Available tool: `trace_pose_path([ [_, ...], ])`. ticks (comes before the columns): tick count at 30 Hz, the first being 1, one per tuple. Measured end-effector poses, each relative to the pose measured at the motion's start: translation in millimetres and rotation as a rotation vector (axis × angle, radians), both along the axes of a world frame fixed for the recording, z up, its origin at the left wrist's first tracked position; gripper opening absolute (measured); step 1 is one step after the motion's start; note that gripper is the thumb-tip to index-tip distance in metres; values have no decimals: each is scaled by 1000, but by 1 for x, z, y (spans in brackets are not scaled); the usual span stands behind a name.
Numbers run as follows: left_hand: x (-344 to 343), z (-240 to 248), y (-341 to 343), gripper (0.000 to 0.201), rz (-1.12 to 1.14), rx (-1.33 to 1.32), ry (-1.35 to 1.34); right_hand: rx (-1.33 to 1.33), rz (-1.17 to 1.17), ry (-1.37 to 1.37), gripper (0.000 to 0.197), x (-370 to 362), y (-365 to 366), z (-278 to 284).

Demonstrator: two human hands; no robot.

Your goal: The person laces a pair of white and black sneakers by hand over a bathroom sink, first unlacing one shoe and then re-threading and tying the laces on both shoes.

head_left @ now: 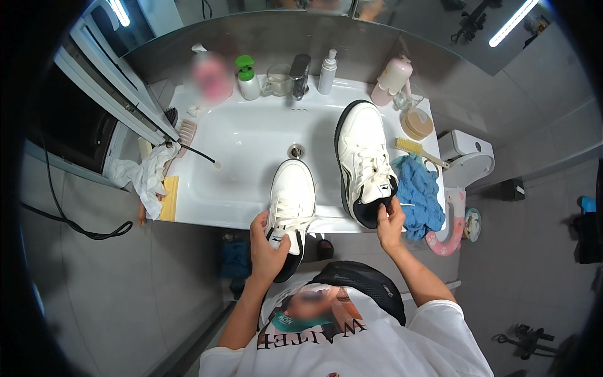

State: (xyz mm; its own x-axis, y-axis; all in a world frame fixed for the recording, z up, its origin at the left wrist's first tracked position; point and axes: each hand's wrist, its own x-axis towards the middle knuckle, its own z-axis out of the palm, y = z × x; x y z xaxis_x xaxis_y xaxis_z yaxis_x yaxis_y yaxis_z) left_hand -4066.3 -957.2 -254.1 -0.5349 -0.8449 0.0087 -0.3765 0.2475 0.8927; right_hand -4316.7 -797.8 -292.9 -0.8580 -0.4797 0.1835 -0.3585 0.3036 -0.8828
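Left grip was curled around the rear of the left shoe, thumb on the tongue side, fingers along the outer flank. Right grip was pinching the heel collar of the right shoe, fingers nearly together.

Both shoes: smooth off-white uppers, rounded toes pointing toward the faucet, flat white laces, black collars; dark sole edge visible on the right one. Left shoe crossed the sink's front rim, toe over the basin, heel over the near side. Right shoe was over the basin's right side, heel at the front rim.

Sink was glossy white, rounded rectangle, with a metal drain and a shiny grey faucet behind. Right ledge: crumpled, nubby blue cloth just beside the right shoe, yellow-bristled brush near it. Left ledge: rumpled white cloth, flat yellow cloth, pink comb.
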Motion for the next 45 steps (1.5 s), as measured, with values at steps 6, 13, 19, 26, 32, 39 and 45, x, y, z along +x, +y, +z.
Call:
trace_pose_path([
  [6, -18, 15, -13, 57, -105, -294, -25, 40, 24, 72, 31, 10, 1, 3],
  [13, -43, 32, -29, 48, -202, -373, -294, 42, 37, 177, 34, 14, -1, 9],
  [19, -123, 74, -20, 50, -450, -442, 189, 77, 39, 135, 35, 16, -2, 15],
  [26, -168, 66, -4, 29, -599, -664, 23, 88, 28, 146, 36, 15, -2, 14],
  [32, -158, 66, -4, 15, -535, -811, 145, 47, 23, 177, 38, 21, -9, 22],
  [39, -138, 59, 36, 12, -482, -896, -16, 15, 5, 199, 37, 20, -12, 20],
  [45, -136, 55, 53, 31, -466, -648, 50, -13, 15, 219, 37, 20, -8, 19],
])
